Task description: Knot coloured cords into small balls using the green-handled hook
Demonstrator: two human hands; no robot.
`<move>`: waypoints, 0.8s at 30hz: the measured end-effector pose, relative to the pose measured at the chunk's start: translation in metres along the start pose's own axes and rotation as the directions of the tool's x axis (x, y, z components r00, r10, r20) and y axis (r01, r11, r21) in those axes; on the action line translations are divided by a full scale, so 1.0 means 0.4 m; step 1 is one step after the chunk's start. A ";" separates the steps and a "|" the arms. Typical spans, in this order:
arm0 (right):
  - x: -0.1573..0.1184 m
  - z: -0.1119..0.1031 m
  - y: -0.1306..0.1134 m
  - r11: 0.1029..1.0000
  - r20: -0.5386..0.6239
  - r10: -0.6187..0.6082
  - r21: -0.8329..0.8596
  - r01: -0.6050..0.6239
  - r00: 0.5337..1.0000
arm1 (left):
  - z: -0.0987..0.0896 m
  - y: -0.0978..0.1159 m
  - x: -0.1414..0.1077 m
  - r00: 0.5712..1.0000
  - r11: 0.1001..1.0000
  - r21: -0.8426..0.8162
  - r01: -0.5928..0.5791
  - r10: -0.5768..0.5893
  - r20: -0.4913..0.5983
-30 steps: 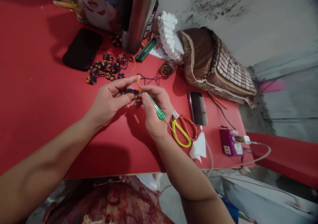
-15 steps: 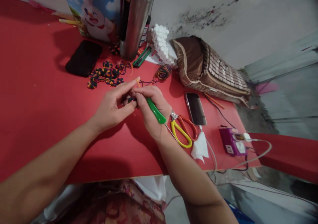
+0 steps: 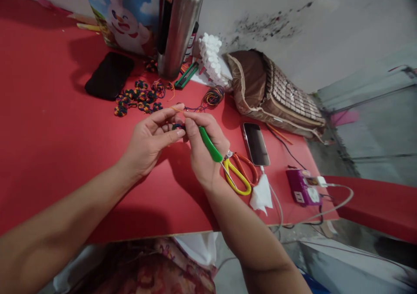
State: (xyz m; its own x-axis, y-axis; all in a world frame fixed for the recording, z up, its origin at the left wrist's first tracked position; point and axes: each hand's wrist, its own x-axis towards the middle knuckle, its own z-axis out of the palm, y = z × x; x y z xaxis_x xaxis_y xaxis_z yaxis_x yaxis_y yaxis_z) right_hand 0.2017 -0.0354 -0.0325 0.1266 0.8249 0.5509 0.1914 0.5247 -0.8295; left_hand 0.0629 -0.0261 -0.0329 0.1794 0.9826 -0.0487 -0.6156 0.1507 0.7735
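- The yarn coil (image 3: 213,96) lies on the counter (image 3: 65,163).
- Before the coil, to its left, my left hand (image 3: 148,140) has a yarn piece (image 3: 177,127) in its fingers.
- Before the coil, beside that, my right hand (image 3: 202,159) holds a handled tool (image 3: 210,144).
- Left of the coil lie small yarn pieces (image 3: 140,95).
- Behind the coil, to its left: the cutter (image 3: 186,75), then the flask (image 3: 179,29), then the bag (image 3: 127,22).
- Right of the coil: the cushion (image 3: 283,85).
- Right of the coil, nearer me: the phone (image 3: 256,144), scissors (image 3: 248,189) and tissue (image 3: 261,194).
- Farther right of the coil: the power block (image 3: 299,185).
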 end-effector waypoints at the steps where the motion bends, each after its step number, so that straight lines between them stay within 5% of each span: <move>1: -0.001 0.001 0.000 1.000 0.012 -0.005 0.004 0.005 1.000 | -0.002 0.000 0.003 1.000 1.000 -0.016 0.001 -0.002 -0.011; 6: -0.006 -0.003 0.013 0.999 0.070 -0.047 -0.009 0.047 0.996 | -0.004 0.011 0.010 0.999 1.000 0.005 -0.027 0.027 -0.036; 16: 0.006 -0.008 0.043 0.998 -0.061 -0.052 0.031 0.054 0.997 | 0.010 0.014 0.007 0.998 0.998 -0.027 -0.053 0.051 -0.049; 24: 0.017 -0.009 0.020 0.957 -0.019 0.136 0.261 -0.126 0.991 | 0.000 0.021 0.019 0.996 0.997 -0.028 -0.067 0.065 -0.054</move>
State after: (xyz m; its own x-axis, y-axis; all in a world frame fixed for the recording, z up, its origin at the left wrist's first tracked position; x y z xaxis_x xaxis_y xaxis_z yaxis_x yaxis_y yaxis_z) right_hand 0.2077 -0.0263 -0.0352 0.1697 0.8845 0.4346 -0.0871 0.4527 -0.8874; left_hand 0.0588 -0.0175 -0.0267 0.0969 0.9948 -0.0326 -0.6472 0.0879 0.7573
